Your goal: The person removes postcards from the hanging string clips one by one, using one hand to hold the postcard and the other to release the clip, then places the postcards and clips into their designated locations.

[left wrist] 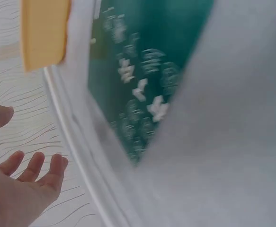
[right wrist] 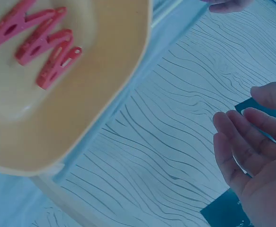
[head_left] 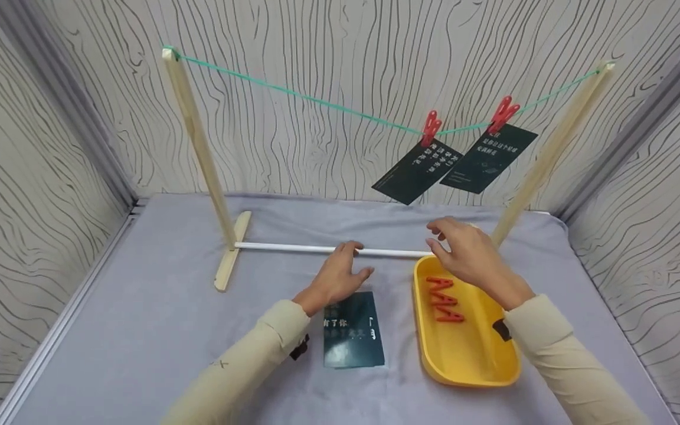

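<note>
In the head view my left hand point(head_left: 335, 278) is above the far end of a small stack of dark green printed cards point(head_left: 352, 342), near the white crossbar. Its fingers look relaxed, and the left wrist view shows nothing in that hand point(left wrist: 26, 189). My right hand point(head_left: 470, 254) hovers over the far end of a yellow tray point(head_left: 464, 372), fingers loosely bent and holding nothing. Inside the tray lie three red clothespins point(head_left: 445, 300). Two dark cards point(head_left: 414, 172) hang from a green string point(head_left: 293, 93), each clipped by a red clothespin point(head_left: 431, 127).
Wooden posts point(head_left: 195, 141) hold up the string at both ends. A white crossbar point(head_left: 287, 247) runs low between them, with a wooden foot point(head_left: 232, 251) at the left. Grey-lilac cloth point(head_left: 139, 295) covers the table, and wood-patterned walls point(head_left: 316, 35) stand behind and beside it.
</note>
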A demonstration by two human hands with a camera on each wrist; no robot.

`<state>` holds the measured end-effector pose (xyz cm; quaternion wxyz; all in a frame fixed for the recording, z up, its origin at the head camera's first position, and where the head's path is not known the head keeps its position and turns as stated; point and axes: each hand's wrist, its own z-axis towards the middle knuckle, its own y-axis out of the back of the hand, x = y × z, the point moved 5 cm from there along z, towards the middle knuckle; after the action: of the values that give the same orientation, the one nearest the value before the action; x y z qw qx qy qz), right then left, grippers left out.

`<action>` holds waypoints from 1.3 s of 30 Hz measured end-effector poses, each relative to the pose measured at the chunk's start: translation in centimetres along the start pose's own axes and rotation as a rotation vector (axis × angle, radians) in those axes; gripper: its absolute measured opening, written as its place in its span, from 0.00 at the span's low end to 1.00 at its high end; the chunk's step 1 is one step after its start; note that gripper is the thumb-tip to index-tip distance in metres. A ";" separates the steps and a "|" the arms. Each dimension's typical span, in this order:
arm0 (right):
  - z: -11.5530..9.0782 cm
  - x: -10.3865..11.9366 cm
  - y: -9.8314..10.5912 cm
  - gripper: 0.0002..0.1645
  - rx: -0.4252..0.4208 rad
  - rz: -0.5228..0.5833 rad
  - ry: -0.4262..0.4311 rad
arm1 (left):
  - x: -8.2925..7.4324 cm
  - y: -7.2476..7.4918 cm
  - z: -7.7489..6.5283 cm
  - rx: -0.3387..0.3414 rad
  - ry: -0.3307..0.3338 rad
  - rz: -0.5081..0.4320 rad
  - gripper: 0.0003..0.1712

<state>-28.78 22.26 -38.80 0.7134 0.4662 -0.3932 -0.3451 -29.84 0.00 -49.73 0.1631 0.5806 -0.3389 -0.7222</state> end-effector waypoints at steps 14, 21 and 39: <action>1.8 1.0 4.2 0.18 -0.057 -0.031 0.057 | -1.9 2.2 2.5 -0.065 0.046 -0.108 0.31; 2.2 1.3 5.7 0.16 -0.121 -0.023 0.069 | -2.7 2.4 3.1 -0.071 0.036 -0.149 0.32; 4.0 2.4 8.5 0.14 -0.212 -0.039 0.126 | -4.4 5.4 5.5 -0.148 -0.018 -0.184 0.33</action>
<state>-30.18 21.42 -29.23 0.7750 0.4166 -0.2998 -0.3686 -34.70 0.53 -42.28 0.1353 0.5892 -0.2315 -0.7622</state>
